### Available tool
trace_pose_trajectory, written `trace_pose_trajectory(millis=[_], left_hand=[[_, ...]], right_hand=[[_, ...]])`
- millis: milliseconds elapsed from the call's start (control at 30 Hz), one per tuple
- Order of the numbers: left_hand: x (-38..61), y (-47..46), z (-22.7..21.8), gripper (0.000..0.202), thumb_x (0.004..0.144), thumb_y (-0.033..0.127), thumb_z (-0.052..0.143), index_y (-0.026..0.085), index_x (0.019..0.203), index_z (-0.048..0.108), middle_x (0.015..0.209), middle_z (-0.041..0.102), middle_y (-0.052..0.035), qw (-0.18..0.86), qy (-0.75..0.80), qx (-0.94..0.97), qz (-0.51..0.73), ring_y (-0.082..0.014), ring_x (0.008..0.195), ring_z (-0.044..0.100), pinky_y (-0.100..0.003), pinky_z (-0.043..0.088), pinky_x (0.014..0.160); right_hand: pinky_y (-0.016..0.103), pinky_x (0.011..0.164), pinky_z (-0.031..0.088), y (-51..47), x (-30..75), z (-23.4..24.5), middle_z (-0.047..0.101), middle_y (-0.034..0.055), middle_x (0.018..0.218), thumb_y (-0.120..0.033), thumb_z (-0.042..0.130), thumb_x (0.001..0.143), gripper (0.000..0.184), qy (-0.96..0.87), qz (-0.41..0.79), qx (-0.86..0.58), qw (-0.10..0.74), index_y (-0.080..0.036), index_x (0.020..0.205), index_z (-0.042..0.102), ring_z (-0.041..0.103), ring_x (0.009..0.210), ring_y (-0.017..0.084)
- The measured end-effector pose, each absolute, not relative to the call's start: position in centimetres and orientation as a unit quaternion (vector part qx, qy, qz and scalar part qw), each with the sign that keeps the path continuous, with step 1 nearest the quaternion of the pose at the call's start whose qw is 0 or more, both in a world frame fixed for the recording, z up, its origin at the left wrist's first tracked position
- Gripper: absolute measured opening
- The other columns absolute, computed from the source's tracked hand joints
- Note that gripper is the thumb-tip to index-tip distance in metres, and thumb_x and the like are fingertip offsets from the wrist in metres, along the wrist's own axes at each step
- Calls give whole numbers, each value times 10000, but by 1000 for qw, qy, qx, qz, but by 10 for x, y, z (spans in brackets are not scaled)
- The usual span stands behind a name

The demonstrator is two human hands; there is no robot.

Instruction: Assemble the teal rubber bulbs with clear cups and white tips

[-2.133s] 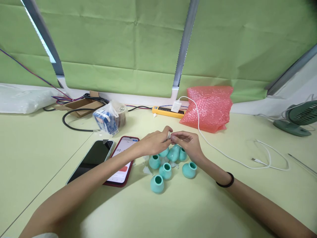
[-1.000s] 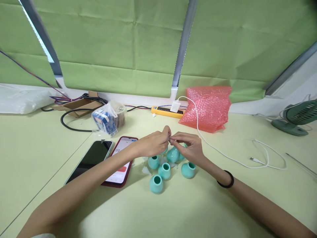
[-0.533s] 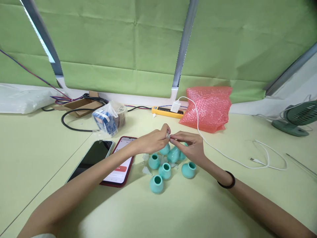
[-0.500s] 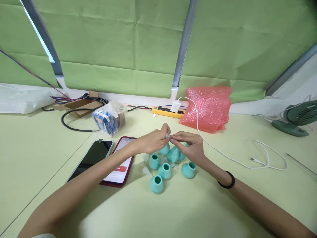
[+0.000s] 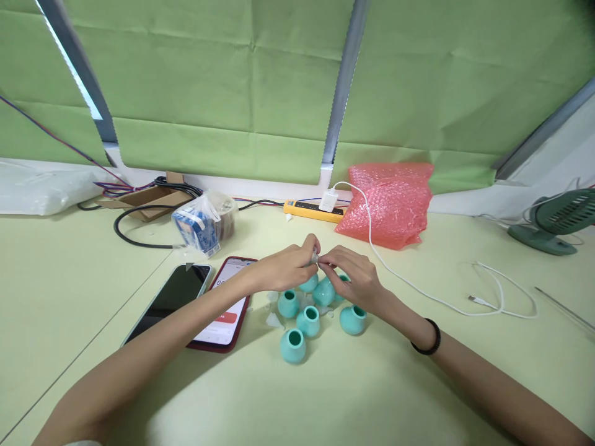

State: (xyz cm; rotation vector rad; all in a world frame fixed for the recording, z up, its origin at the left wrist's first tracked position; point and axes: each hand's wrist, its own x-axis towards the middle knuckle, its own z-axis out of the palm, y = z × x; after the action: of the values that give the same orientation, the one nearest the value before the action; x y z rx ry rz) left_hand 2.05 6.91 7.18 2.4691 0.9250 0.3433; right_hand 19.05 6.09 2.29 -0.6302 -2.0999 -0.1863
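Observation:
My left hand [image 5: 289,266] is closed around a small translucent whitish piece [image 5: 315,256], with its fingers curled. From the other side, the thumb and fingertips of my right hand [image 5: 357,277] pinch the same piece; its exact kind is too small to make out. Under and in front of both hands are several turquoise pot-shaped pieces with round openings, such as the nearest pot [image 5: 293,347], one behind it [image 5: 308,322] and one at the right [image 5: 353,320]. Some pots lie partly hidden by my hands. Thin translucent scraps [image 5: 274,320] are scattered among them.
Two phones, a dark-screened one [image 5: 174,297] and a red-cased one [image 5: 227,334], lie beneath my left forearm. Behind stand a bagged blue package [image 5: 199,224], a yellow power strip [image 5: 313,212] and pink bubble wrap [image 5: 388,207]. A white cable [image 5: 418,295] crosses the right side.
Both hands stay together at the small piece. The fingers of my right hand have bent a little more and its thumb has shifted slightly. The pots remain in place.

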Motion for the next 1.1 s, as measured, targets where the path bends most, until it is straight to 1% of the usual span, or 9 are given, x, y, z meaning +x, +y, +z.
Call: trace_pose_trajectory(millis=[133, 300, 467, 633, 833, 933, 1033, 1100], left_hand=[[19, 70, 72, 106, 766, 173, 303, 190, 869, 284, 707, 468, -7, 235, 333, 905, 123, -164, 590, 471, -255, 350, 556], [18, 70, 73, 113, 759, 150, 303, 191, 862, 277, 710, 466, -11, 232, 328, 909, 115, -166, 592, 472, -253, 348, 550], [16, 71, 74, 105, 761, 146, 298, 196, 846, 262, 679, 441, -4, 221, 326, 913, 107, -164, 568, 451, -245, 332, 526], [14, 71, 76, 104, 760, 147, 301, 194, 846, 267, 689, 457, -11, 214, 324, 917, 90, -167, 574, 458, -249, 338, 535], [11, 71, 79, 139, 767, 147, 303, 190, 898, 286, 754, 505, -31, 207, 326, 920, 73, -177, 630, 496, -260, 361, 571], [9, 70, 82, 154, 766, 137, 299, 187, 913, 295, 746, 505, -29, 197, 334, 919, 75, -175, 627, 489, -264, 363, 576], [5, 69, 87, 169, 771, 128, 291, 179, 932, 303, 732, 490, -28, 181, 349, 915, 89, -179, 638, 479, -278, 363, 596], [4, 68, 90, 175, 781, 131, 289, 176, 950, 305, 748, 488, -32, 174, 356, 912, 107, -178, 652, 479, -284, 362, 614]], right_hand=[[307, 590, 456, 60, 190, 21, 598, 63, 725, -109, 446, 800, 138, -857, -73, -275, 430, -190, 872, 531, 549, 689, 173], [308, 593, 447, 60, 189, 21, 575, 68, 733, -112, 429, 807, 109, -863, -49, -283, 416, -182, 861, 493, 526, 698, 175], [295, 608, 459, 60, 189, 25, 552, 64, 765, -123, 411, 815, 95, -867, 1, -288, 406, -182, 861, 469, 517, 723, 165], [277, 593, 461, 58, 190, 34, 533, 47, 760, -139, 409, 815, 81, -870, 65, -297, 388, -190, 831, 470, 510, 700, 147], [261, 625, 481, 56, 191, 41, 525, 38, 792, -169, 406, 824, 71, -864, 149, -310, 367, -195, 821, 473, 528, 740, 134], [257, 655, 490, 57, 194, 43, 525, 44, 836, -201, 385, 846, 81, -864, 186, -308, 352, -191, 836, 465, 551, 787, 133], [267, 691, 487, 58, 197, 45, 530, 48, 863, -221, 371, 859, 91, -867, 197, -308, 338, -189, 847, 456, 560, 821, 136], [286, 702, 476, 59, 199, 46, 533, 50, 853, -211, 394, 849, 78, -871, 182, -314, 330, -186, 838, 467, 550, 815, 143]])
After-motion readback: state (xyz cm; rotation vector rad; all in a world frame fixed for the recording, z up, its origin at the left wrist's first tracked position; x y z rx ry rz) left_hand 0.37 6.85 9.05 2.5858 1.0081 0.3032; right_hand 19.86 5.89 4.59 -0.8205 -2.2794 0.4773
